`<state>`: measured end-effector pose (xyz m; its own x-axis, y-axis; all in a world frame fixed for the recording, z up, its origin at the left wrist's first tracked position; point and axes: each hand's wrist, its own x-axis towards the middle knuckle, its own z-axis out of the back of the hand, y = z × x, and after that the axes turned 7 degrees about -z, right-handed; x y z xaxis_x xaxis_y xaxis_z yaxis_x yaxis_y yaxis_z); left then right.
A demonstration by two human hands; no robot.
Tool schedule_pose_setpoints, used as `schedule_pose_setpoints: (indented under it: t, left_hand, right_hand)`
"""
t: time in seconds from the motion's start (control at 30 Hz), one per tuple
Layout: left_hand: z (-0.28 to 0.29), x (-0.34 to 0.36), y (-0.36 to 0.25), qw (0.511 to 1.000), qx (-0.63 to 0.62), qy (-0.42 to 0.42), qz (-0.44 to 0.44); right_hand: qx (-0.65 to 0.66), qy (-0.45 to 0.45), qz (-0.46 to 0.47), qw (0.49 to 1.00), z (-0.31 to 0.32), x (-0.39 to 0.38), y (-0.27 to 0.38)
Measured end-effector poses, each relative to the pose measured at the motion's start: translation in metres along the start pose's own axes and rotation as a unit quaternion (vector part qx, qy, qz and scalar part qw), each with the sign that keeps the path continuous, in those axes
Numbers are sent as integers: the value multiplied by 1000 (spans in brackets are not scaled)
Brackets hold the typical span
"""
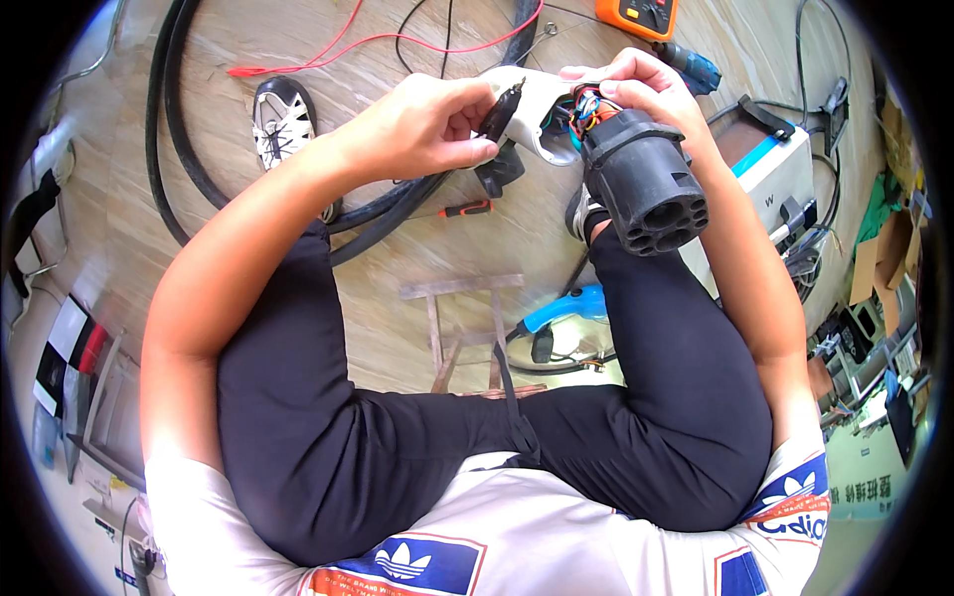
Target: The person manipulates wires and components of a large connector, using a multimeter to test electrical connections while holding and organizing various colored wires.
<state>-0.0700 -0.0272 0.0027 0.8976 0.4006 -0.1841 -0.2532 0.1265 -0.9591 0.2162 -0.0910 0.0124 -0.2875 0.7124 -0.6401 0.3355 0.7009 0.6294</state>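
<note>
My left hand is closed around a black pen-shaped tool, its thin tip pointing up and away from me. My right hand grips a black round charging connector near its back end; the face with several round sockets is turned toward me. A bundle of coloured wires comes out of the connector's back, beside my right thumb. These wires run into a white curved housing, which lies between my two hands. Below the housing, a black part sits beside the thick cable.
Thick black cable loops across the floor on the left. A red-handled screwdriver, a wooden stool and a blue charging gun are between my legs. An orange meter, a blue-and-black tool and a white box stand right.
</note>
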Motion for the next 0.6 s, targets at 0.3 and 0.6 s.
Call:
schedule_pose_setpoints:
  t: [0.3,0.6]
  left_hand:
    - [1,-1,13,996,65,-22,-57]
    - [59,-12,63,978,67,-162,112]
  right_hand:
    - [3,-21,-38,999,-3,-1,5]
    - [-66,25,-25,997,-14,7,11]
